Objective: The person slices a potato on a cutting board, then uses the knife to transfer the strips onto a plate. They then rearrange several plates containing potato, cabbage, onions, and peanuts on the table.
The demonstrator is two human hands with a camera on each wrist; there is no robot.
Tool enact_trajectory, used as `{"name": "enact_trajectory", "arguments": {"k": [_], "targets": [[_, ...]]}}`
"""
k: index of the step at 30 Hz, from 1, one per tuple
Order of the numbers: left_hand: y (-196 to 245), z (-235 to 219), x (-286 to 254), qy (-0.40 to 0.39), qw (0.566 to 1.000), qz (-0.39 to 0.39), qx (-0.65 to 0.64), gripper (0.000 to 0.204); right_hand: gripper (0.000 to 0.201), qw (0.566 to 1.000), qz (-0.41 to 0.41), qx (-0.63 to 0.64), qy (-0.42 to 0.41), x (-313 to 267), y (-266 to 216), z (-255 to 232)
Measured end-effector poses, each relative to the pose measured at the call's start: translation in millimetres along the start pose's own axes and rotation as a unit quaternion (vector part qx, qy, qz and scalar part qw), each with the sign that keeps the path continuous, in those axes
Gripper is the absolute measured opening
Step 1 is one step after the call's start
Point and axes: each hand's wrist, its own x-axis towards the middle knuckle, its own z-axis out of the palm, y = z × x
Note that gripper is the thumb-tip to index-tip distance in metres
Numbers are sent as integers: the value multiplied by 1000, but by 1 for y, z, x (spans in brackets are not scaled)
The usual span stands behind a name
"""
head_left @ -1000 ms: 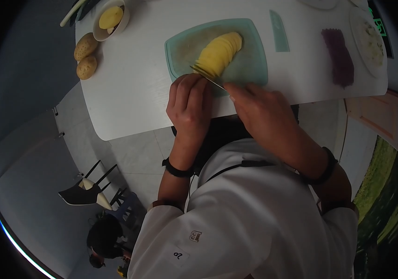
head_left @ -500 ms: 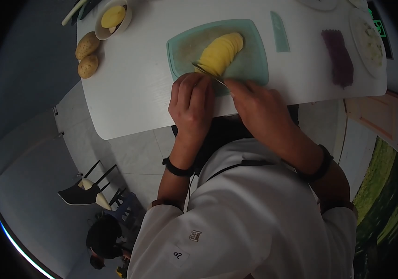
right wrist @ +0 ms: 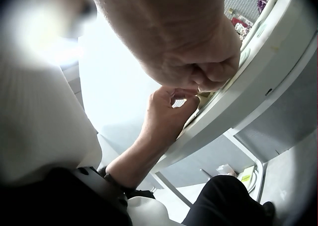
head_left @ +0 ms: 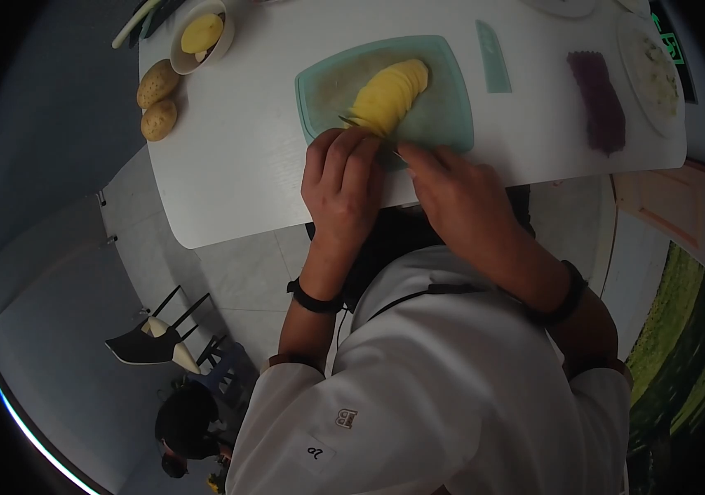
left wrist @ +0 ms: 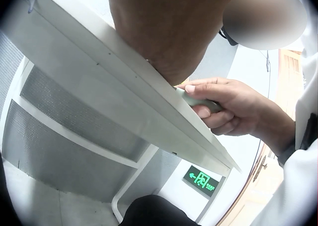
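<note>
A row of yellow potato slices point(head_left: 392, 89) leans on the green cutting board point(head_left: 443, 124). At its near end, the left hand point(head_left: 343, 186) has its fingers bent over the potato; the right wrist view shows this hand point(right wrist: 166, 114) with thumb and fingertips around a yellowish piece. The right hand point(head_left: 468, 202) grips a knife close by on the right. Only a little of the blade point(head_left: 347, 121) shows beyond the left fingertips. In the left wrist view the right hand point(left wrist: 238, 106) is wrapped round the pale green handle point(left wrist: 213, 106).
Two whole potatoes point(head_left: 159, 120) and a bowl point(head_left: 227, 51) with a peeled potato stand at the left. Right of the board lie a green blade-shaped item point(head_left: 494, 62), a purple strip point(head_left: 596, 103) and a plate point(head_left: 633, 66) of pale pieces. The table's near edge runs beneath the wrists.
The left hand has shifted slightly right, closer to the right hand. Less of the knife blade shows between the hands. The slices keep about the same place on the board.
</note>
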Motion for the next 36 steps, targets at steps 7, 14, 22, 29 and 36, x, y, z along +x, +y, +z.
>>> {"name": "enact_trajectory", "arguments": {"k": [7,14,22,29,36], "targets": [[0,-1,1,-18,1000,-1,-3,38,34,1000,-4,-4,5,-1,1,1],[-1,0,-1,-17,1000,-1,2,39,34,999,25,37,-18,-3,-1,0],[4,-1,-3,64,997,-36,-14,38,31,995,13,97,35,-5,2,-1],[2,-6,-6,37,998,-52,3,33,33,992,53,112,-27,-6,-4,-12],[1,-4,-3,25,999,-37,-2,30,31,999,-6,44,2,-6,-1,-7]]}}
